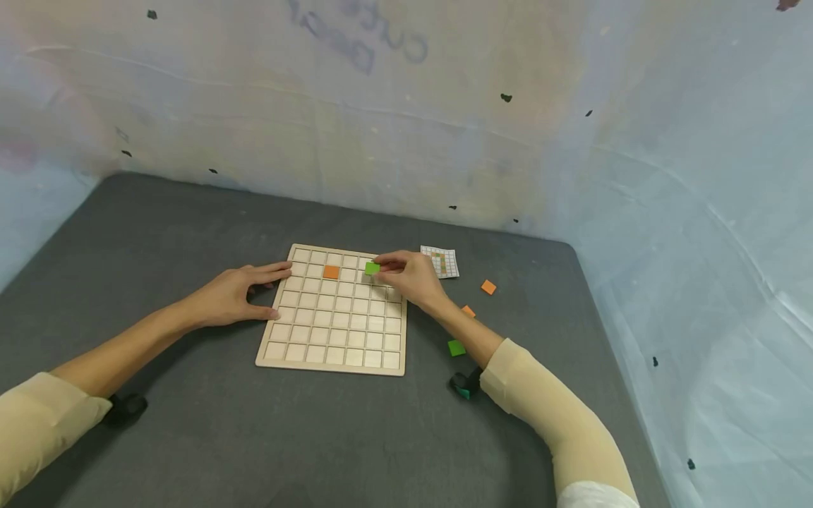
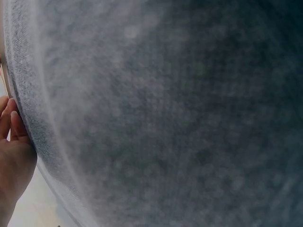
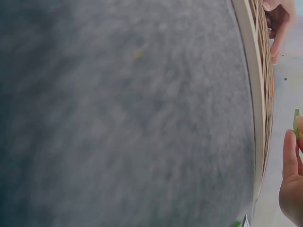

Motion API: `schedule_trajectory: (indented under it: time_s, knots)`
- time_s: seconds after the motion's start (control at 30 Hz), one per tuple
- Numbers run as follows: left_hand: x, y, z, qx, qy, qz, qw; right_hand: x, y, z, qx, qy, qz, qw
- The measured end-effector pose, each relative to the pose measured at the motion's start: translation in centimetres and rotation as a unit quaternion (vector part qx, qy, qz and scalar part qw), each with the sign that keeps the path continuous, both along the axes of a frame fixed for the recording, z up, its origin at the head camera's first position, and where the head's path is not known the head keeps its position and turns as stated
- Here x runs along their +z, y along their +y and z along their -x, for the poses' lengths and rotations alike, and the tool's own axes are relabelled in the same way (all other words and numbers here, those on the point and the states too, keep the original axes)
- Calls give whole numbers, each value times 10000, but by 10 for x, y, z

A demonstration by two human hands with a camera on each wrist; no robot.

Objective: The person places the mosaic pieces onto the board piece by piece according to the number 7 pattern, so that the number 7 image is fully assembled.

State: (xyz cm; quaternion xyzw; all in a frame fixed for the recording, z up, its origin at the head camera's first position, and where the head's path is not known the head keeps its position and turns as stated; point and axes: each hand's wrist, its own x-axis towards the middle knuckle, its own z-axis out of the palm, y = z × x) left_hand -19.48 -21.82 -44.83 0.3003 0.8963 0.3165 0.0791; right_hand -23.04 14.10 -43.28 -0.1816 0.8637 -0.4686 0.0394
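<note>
A wooden grid board (image 1: 330, 370) lies on the grey table, its squares bare apart from one orange tile (image 1: 331, 272) in the second row. My left hand (image 1: 231, 296) rests at the board's left edge, thumb and fingers spread and touching the rim. Between thumb and fingers my right hand (image 1: 413, 279) pinches a green tile (image 1: 372, 269) over the upper right part of the board. In the right wrist view the green tile (image 3: 296, 124) is seen edge-on at the fingertips, apart from the board.
A small printed grid card (image 1: 447, 262) lies right of the board. Loose orange tiles (image 1: 488, 287) and a green tile (image 1: 456, 348) lie near the right forearm. A pale sheet wall (image 1: 317, 141) rises behind the table.
</note>
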Motion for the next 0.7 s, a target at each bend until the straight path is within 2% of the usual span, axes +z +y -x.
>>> schedule_trajectory:
  time_s: [0.13, 0.3, 0.53, 0.7]
  knots:
    - [-1, 1, 1, -31, 24, 15, 10000, -4, -8, 1, 66, -8, -16, 10000]
    - [-1, 3, 3, 2, -47, -49, 10000, -6, -16, 3, 160, 199, -304, 9992]
    - [2, 5, 6, 107, -315, -211, 9992, -6, -23, 4, 183, 348, -694, 9968]
    - [3, 6, 8, 179, -547, -281, 9979, -6, -25, 5, 152, 465, -792, 9957]
